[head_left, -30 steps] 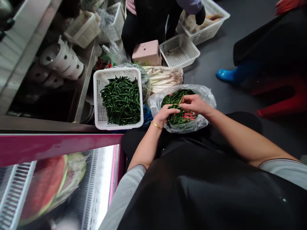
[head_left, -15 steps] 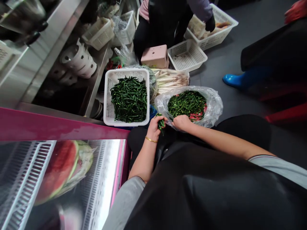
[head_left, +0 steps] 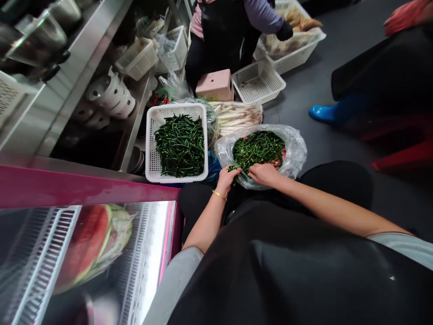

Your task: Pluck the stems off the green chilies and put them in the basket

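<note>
My left hand (head_left: pixel 226 178), with a gold bangle on the wrist, is closed round a few green chili peppers at the near left edge of a clear plastic bag (head_left: pixel 297 146). Close beside it, my right hand (head_left: pixel 264 174) has its fingers pinched together over the bag's near rim; what they hold is hidden. Thin green stems or peppers (head_left: pixel 259 148) fill the bag, with some red showing among them. To the left stands a white plastic basket (head_left: pixel 149 149) heaped with dark green chili peppers (head_left: pixel 181 145).
Long white-stalked vegetables (head_left: pixel 238 118) lie behind the bag, near a pink stool (head_left: pixel 215 85) and a white crate (head_left: pixel 259 83). A co-worker (head_left: pixel 223 38) is beyond; another person's blue boot (head_left: pixel 323 113) is at right. A glass-topped case with cut watermelon (head_left: pixel 86 243) borders my left.
My left hand has moved right and turned toward the bag, closer to my right hand, with the peppers still in it. My right hand stays pinched at the bag. The view has shifted slightly.
</note>
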### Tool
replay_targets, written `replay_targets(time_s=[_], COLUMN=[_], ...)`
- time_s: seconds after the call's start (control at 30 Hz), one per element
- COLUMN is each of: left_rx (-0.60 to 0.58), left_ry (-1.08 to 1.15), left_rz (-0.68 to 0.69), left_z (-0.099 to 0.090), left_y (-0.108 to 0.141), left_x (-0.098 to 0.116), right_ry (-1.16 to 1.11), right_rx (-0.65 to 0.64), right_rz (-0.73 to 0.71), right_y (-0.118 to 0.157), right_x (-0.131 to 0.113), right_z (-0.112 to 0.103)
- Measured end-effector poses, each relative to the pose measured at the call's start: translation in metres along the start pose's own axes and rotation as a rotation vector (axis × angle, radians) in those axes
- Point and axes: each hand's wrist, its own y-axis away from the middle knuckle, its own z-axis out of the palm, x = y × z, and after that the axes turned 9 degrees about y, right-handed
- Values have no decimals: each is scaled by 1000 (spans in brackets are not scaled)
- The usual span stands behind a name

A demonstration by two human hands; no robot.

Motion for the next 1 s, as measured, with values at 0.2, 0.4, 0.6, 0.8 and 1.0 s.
replay_targets(time_s=[0.2, 0.4, 0.6, 0.8, 1.0], left_rx=[88, -14, -125, -124, -109], left_ry=[-31, -11, -28, 25, 155], left_rz=[11, -93, 87, -46, -130], left_z=[-26, -21, 31, 57, 48], left_y=[3, 27, 13, -7, -8], left_x=[8, 11, -2, 6, 16], right_ry=[-10, -170, -231, -185, -231], right_rx=[-122, -198, -62, -111, -229], right_rz=[-47, 154, 56, 270, 538], right_y=[-26, -20, 11, -12, -36], right_x=[-29, -5, 0, 85, 130], right_z=[10, 10, -7, -15, 16])
